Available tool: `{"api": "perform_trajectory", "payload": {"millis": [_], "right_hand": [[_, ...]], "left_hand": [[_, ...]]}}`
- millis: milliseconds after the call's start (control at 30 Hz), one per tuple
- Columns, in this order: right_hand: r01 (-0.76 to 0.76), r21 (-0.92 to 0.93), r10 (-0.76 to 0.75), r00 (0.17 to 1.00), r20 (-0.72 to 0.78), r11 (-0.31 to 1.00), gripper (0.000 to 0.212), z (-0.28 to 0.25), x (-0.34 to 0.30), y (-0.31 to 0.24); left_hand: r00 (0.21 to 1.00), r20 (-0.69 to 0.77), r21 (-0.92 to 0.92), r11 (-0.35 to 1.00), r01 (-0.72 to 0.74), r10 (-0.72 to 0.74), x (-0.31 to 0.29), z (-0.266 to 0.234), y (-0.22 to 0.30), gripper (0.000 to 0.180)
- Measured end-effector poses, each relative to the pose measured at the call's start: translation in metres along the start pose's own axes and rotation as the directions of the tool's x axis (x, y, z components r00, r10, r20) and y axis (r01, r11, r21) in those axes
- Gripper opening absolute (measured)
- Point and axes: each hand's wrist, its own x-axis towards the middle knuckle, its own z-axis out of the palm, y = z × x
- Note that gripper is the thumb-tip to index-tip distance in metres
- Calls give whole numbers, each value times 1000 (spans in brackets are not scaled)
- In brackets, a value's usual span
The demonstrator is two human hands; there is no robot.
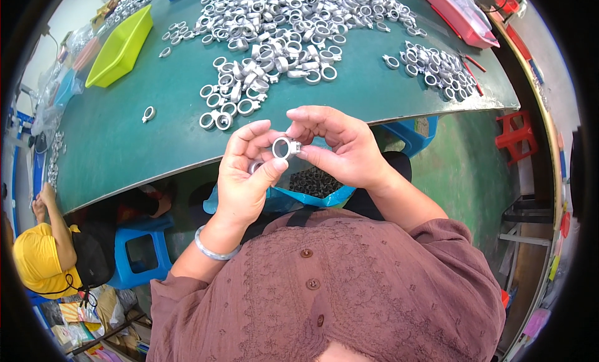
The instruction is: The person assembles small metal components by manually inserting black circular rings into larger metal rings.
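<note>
I find the left hand (244,175) clamped on a metal ring clamp (281,149) between thumb and fingers, raised over the lap, just past the bench's near edge. The right hand (340,147) meets it at the lug side with the thumb; I cannot tell whether its fingers also grip. A second ring (254,167) sits partly hidden inside the left hand.

Directly below, an open blue bag (312,198) holds small dark parts (315,182); the hands partly block my view of it.

Ahead lies a large heap of ring clamps (281,25), spilling toward the near edge. A smaller cluster (440,69) lies to the right, beside red-handled pliers (474,75). One ring (148,114) lies alone at left. A yellow-green tray (121,47) stands far left, a pink tray (462,16) far right.

The bench (178,94) has a green top. The floor (465,156) is also green; I note a red stool (516,137) right, a blue stool (142,246) left, and a co-worker in yellow (47,256) at the bench's left end.
</note>
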Motion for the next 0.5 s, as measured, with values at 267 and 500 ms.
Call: {"api": "perform_trajectory", "payload": {"millis": [267,500], "right_hand": [[31,-206,-43,998,-52,978,28,-4,20,6],[199,-736,-182,978,105,647,22,8,62,25]], "left_hand": [[974,7,-241,945,220,-225,-4,-9,1,33],[933,-37,-416,855,310,-357,-6,-17,5,36]]}}
